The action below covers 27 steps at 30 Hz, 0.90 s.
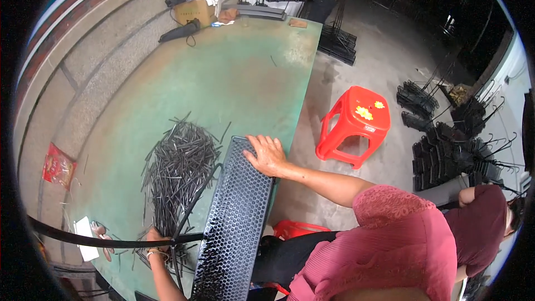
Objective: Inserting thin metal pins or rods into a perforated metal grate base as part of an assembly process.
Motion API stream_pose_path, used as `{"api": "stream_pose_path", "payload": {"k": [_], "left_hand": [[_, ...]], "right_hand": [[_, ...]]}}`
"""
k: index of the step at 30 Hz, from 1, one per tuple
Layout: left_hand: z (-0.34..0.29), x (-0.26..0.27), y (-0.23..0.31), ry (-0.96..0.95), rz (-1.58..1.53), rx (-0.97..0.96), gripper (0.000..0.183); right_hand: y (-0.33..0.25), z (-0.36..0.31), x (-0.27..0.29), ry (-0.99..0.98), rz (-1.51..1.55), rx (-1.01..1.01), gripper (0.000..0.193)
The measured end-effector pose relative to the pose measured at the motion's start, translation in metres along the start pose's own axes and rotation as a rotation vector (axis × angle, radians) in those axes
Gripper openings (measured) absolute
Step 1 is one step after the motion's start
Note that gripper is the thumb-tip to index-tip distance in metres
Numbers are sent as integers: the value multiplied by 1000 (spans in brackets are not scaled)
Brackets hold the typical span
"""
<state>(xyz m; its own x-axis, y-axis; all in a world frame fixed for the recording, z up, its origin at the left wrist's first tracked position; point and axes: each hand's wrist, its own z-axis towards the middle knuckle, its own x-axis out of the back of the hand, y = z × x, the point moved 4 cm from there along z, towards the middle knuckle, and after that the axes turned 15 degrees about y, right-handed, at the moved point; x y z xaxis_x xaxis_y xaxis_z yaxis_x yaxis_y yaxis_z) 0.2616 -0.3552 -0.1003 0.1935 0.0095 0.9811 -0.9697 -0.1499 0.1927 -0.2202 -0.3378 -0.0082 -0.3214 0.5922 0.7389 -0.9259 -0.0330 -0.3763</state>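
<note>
A long black perforated tray [236, 206] stands along the table's near edge, with many round holes. Short dark strips bristle from its lower part. My right hand [267, 156] rests on the far right corner of this tray, fingers stretched and thumb apart. To the left lies a loose heap of thin dark strips [181, 170]. At the heap's lower end is my left hand [157, 238], a band round its wrist. Its fingers are partly hidden by a black bar [111, 241] crossing the view and by the strips, so their grip cannot be made out.
All this sits on a green table [223, 78]. A cardboard box [194, 13] with cloths stands at its far end. Beyond the right edge are a red stool [361, 117] and stacked black racks [446, 150]. One person stands at the back; another sits at right.
</note>
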Motion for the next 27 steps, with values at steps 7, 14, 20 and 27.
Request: {"api": "stream_pose_path", "payload": {"k": [7, 14, 20, 27], "left_hand": [[-1, 21, 0, 106, -230, -121, 49], [-35, 26, -26, 190, -1103, 108, 63], [-32, 67, 0, 562, -1112, 239, 40], [-32, 49, -6, 553, -821, 378, 50]], "right_hand": [[8, 1, 7, 13, -6, -5, 47], [8, -2, -18, -2, 54, 19, 47], [0, 9, 4, 27, 1, 64, 46], [5, 12, -3, 100, 36, 97, 42]]}}
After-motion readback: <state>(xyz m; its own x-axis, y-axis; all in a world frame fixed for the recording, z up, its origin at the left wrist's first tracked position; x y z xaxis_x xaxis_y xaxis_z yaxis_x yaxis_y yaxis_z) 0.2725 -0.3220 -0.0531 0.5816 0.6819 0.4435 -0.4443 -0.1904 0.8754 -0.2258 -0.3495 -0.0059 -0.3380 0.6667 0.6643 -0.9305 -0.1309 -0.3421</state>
